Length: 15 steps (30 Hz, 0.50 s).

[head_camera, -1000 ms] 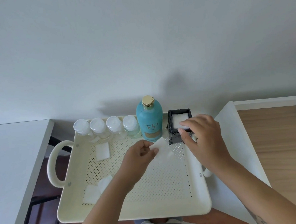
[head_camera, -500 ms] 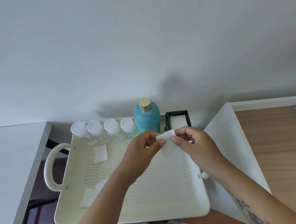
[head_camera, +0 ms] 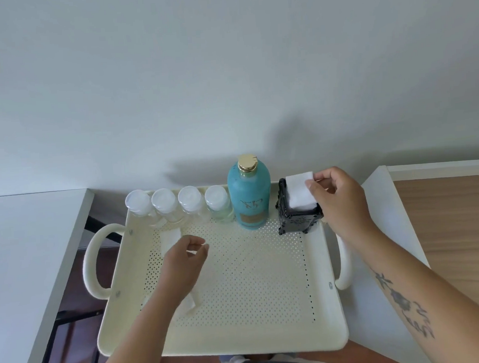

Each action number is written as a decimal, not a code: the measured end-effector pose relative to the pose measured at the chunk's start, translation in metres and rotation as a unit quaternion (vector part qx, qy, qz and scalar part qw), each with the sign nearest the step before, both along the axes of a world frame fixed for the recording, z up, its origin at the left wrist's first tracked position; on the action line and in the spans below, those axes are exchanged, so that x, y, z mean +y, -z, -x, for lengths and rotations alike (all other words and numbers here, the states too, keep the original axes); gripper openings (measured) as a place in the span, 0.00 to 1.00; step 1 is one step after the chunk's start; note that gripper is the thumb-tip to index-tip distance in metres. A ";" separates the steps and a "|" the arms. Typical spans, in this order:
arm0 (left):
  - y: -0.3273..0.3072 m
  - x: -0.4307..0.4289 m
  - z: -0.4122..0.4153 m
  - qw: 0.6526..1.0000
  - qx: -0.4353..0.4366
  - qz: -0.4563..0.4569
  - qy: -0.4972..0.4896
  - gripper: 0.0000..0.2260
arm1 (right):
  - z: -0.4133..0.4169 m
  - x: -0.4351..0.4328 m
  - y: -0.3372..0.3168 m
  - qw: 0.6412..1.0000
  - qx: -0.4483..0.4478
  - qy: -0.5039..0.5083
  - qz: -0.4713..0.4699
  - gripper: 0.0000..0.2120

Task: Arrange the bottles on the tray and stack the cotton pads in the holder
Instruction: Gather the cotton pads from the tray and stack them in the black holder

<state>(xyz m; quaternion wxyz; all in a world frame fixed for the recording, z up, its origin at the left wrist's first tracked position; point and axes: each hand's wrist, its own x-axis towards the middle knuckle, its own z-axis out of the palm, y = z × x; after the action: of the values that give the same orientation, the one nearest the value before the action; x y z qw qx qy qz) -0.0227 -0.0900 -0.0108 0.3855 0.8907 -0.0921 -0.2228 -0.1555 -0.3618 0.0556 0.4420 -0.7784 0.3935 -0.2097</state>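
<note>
A cream perforated tray (head_camera: 256, 337) carries several small clear bottles with white caps (head_camera: 178, 204) in a row along its back edge. A tall teal bottle with a gold cap (head_camera: 249, 194) stands to their right, beside a black cotton pad holder (head_camera: 296, 220) at the back right corner. My right hand (head_camera: 340, 200) pinches a white cotton pad (head_camera: 299, 190) over the holder's open top. My left hand (head_camera: 184, 263) hovers empty over the tray's left part, fingers loosely curled. One loose pad (head_camera: 169, 239) lies behind it, another (head_camera: 191, 302) pokes out from under my forearm.
A white table (head_camera: 22, 264) stands to the left, with a dark frame and floor in the gap beside the tray handle (head_camera: 93, 263). A white ledge and wooden surface (head_camera: 455, 238) lie to the right. A pale wall rises behind.
The pad passed from both hands to my right hand, which carried it back and right onto the holder. My left hand let go and moved left over the tray.
</note>
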 end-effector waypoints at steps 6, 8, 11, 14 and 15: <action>0.023 0.025 -0.019 0.996 -0.065 -0.052 -0.018 0.06 | -0.005 0.007 0.011 0.986 0.048 -0.044 0.153 0.08; 0.030 0.031 -0.017 0.992 -0.091 -0.083 -0.019 0.10 | -0.005 0.011 0.011 0.978 0.048 -0.049 0.199 0.07; 0.036 0.036 -0.013 0.982 -0.128 -0.135 -0.024 0.17 | 0.001 0.016 0.010 0.958 0.031 -0.089 0.270 0.04; 0.038 0.036 -0.015 0.976 -0.129 -0.178 -0.013 0.22 | 0.010 0.021 0.016 0.932 0.037 -0.146 0.328 0.07; 0.038 0.036 -0.016 0.976 -0.119 -0.185 -0.009 0.24 | 0.012 0.023 0.019 0.927 0.042 -0.153 0.339 0.09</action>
<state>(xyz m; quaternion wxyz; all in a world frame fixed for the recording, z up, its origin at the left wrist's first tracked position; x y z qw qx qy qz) -0.0062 -0.0537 -0.0490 0.2025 0.9674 -0.0861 -0.1251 -0.1677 -0.3388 0.0368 0.1614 -0.9407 0.1931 -0.2273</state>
